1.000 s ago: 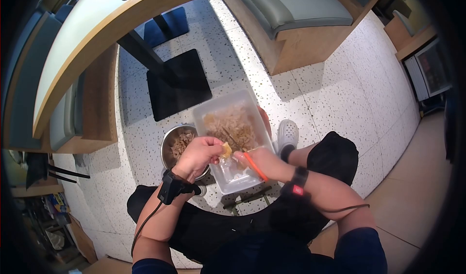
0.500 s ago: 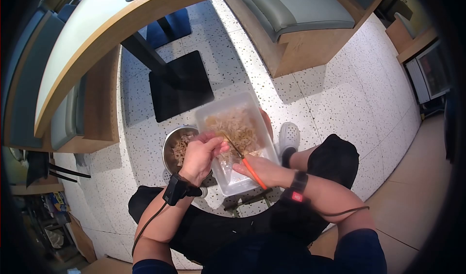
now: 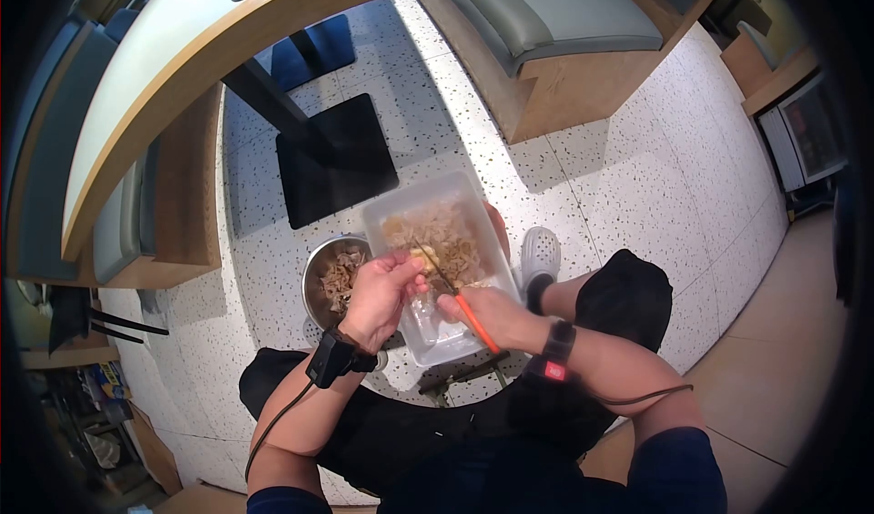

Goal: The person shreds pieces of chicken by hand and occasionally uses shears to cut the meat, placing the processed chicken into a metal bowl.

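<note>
In my right hand [image 3: 496, 315] is a pair of orange-handled scissors [image 3: 475, 321], its dark blades slanting up and left over the tray. My left hand [image 3: 387, 291] is closed, pinching a pale yellow piece of food [image 3: 424, 257] right at the blades. Beneath both hands lies a translucent white plastic tray [image 3: 503, 268] with many light, pinkish-yellow food pieces [image 3: 451, 227] at its far end. Left of it, partly behind my left wrist, stands a round metal bowl [image 3: 312, 277] holding brownish cut pieces [image 3: 342, 282].
A table with a curved wooden edge [image 3: 182, 68] rises at upper left, on a black base plate [image 3: 337, 163]. A padded bench [image 3: 583, 22] stands ahead to the right. One grey clog [image 3: 541, 257] is beside the tray on the speckled floor [image 3: 637, 168].
More of the yellow piece shows between my left fingers, and the scissor blades now lie across it. Both hands stay over the tray, with only slight shifts.
</note>
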A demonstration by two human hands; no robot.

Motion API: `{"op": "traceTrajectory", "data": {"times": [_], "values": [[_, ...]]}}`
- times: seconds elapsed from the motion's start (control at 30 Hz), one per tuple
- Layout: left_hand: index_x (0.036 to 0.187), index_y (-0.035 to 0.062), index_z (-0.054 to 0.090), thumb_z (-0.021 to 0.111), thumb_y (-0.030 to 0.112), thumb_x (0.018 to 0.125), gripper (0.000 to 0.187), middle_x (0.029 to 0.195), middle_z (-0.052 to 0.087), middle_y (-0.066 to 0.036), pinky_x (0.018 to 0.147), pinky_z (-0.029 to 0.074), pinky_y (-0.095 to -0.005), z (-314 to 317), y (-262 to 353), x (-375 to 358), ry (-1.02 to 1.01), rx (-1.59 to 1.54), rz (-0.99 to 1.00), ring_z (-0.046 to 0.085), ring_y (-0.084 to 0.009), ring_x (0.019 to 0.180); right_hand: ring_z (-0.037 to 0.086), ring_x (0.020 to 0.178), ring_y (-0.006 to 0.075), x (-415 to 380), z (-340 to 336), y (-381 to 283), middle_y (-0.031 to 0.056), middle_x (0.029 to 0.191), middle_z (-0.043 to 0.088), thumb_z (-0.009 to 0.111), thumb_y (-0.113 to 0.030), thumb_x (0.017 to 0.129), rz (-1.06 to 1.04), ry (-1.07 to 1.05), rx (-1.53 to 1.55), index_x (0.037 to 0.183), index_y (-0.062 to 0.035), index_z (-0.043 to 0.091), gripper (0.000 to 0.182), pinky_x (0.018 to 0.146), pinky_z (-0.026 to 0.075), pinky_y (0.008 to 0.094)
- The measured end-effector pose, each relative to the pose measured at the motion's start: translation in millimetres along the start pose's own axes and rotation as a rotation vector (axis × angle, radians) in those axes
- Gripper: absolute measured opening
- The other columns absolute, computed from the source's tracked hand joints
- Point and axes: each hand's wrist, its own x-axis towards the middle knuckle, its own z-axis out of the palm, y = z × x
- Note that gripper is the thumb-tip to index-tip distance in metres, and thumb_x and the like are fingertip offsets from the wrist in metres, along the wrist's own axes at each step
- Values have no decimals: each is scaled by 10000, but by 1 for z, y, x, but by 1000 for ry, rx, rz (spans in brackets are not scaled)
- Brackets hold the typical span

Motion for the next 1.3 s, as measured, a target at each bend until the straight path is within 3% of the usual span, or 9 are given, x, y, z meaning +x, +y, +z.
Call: {"op": "traceTrajectory", "data": {"times": [0.3,0.43,0.5,0.73,0.8,0.9,1.03,1.1,1.3], "values": [[1079,-63,646,640,16,971,135,863,644,-48,688,564,-245,-2,10,-2,22,-12,-23,613,-109,697,662,770,415,-1,1,-2,250,751,651,534,-555,1021,-17,67,90,780,42,635,652,727,506,465],[1033,-28,668,670,30,958,95,848,670,-27,666,556,-239,-10,6,1,-87,115,-94,626,-86,676,662,757,400,3,0,1,239,751,655,516,-568,1025,-95,84,65,789,35,649,662,722,506,456],[1021,-25,675,678,30,952,88,850,675,-27,662,556,-237,-12,8,1,-83,124,-99,629,-85,671,664,770,394,-1,-8,-10,230,779,668,496,-591,1024,59,1,68,835,28,667,670,732,507,454],[1114,-55,638,652,14,960,169,878,659,-49,665,551,-246,-9,9,2,34,138,-25,631,-113,689,677,827,396,-1,-17,-13,238,826,687,492,-621,1012,182,-21,196,874,37,657,692,768,525,454],[1151,-67,620,645,10,962,206,898,655,-59,671,551,-249,-10,8,3,99,125,13,633,-121,701,688,872,419,5,-5,2,267,879,688,492,-669,988,-27,6,-66,921,61,623,744,798,534,463],[1206,-84,588,640,-3,955,268,935,650,-76,695,557,-260,-9,7,3,127,84,42,634,-132,722,689,911,442,-1,-7,-3,295,911,679,496,-726,953,-19,-4,-194,955,75,590,806,830,536,476],[1139,-65,600,644,-29,926,220,930,652,-82,715,567,-274,-2,11,-1,110,120,46,633,-143,721,689,909,440,-4,-11,-13,289,903,680,498,-754,934,4,-23,-225,955,72,588,832,835,538,484],[1118,-56,600,642,-39,917,206,918,655,-82,719,569,-276,-2,11,-1,96,109,47,633,-147,717,660,890,446,-3,-11,-13,266,878,658,552,-669,957,17,-7,-247,952,34,586,704,800,514,498],[1056,-37,617,651,-45,901,159,850,687,-90,714,562,-269,-8,10,1,-12,112,-11,671,-159,713,661,894,449,-5,-15,-17,267,889,661,548,-662,962,-8,-27,-250,961,27,587,690,794,515,500]]}}
